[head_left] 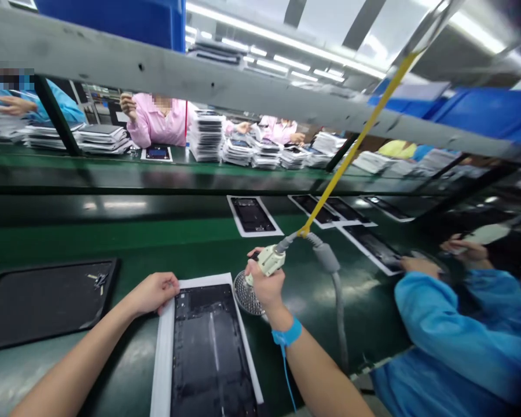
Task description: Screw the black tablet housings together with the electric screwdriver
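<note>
Okay, I had the black panel (212, 353) at lower center, on a white sheet (164, 347), its long axis running nearly up-down, top end leaning slightly left, bottom end cut off by the frame edge. My left hand (156, 292) was at the panel's upper left corner, fingers curled; couldn't tell if they pinched the sheet or just rested. My right hand (267, 286) was closed around a pale handheld tool (271, 260), center frame, cable end pointing upper right, nose hidden by the fingers. Yellow strap (354, 149) met its cable and ran to upper right. Perforated dish (247, 295) sat just beside the sheet, below the tool. Black tray (47, 304) lay lower left. Co-worker's blue sleeve (443, 324) showed lower right.
</note>
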A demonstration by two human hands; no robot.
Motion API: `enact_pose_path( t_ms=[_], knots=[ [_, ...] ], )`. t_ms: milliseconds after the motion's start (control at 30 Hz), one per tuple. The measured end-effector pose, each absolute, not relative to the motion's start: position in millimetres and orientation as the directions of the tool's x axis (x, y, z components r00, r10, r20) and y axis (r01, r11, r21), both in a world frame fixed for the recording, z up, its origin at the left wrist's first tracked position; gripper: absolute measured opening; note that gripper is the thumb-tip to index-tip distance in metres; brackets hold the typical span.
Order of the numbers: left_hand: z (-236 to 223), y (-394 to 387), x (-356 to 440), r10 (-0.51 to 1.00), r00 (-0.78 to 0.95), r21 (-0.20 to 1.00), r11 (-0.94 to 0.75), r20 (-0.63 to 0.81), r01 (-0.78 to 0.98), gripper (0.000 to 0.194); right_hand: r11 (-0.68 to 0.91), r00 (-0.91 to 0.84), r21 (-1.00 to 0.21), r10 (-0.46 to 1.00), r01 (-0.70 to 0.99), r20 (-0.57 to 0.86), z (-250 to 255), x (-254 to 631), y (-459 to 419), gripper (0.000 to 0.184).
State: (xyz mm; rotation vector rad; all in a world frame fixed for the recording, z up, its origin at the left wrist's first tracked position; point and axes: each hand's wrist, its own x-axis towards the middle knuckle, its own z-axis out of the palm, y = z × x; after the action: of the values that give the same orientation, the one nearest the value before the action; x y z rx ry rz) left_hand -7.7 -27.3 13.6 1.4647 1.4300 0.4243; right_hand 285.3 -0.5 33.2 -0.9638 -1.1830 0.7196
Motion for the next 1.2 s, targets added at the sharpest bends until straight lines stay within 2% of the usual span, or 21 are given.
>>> enact_pose_path(
  t_ms=[133,367,467,600,967,1200],
  knots=[
    [9.1,-21.9,-7.4,0.884,0.242,0.831,0.237,-0.399,0.504,0.026,0.452,0.236,-0.891,0.871,-0.04,0.431,45.0,272.4,-5.3,0.019],
    [19.9,-25.9,-3.4,0.869,0.258,0.85,0.279,-0.421,0.447,0.017,0.373,-0.046,-0.897,0.918,-0.238,0.394,54.1,199.3,-29.2,0.028],
    [22.9,-24.2,-1.5,0.859,0.262,0.849,0.302,-0.439,0.433,0.012,0.354,-0.121,-0.903,0.913,-0.243,0.39,47.8,171.9,-32.3,0.028],
    [24.7,-22.1,-0.3,0.848,0.267,0.841,0.316,-0.458,0.439,0.014,0.345,-0.2,-0.917,0.902,-0.202,0.384,35.1,154.3,-29.1,0.029],
    [23.7,-22.2,0.8,0.836,0.268,0.838,0.345,-0.479,0.422,0.022,0.368,-0.162,-0.919,0.907,-0.143,0.389,18.9,147.6,-19.6,0.035],
    [20.7,-22.0,-0.3,0.835,0.268,0.843,0.354,-0.48,0.405,0.02,0.331,-0.168,-0.925,0.917,-0.185,0.362,21.7,144.8,-20.3,0.034]
  ],
)
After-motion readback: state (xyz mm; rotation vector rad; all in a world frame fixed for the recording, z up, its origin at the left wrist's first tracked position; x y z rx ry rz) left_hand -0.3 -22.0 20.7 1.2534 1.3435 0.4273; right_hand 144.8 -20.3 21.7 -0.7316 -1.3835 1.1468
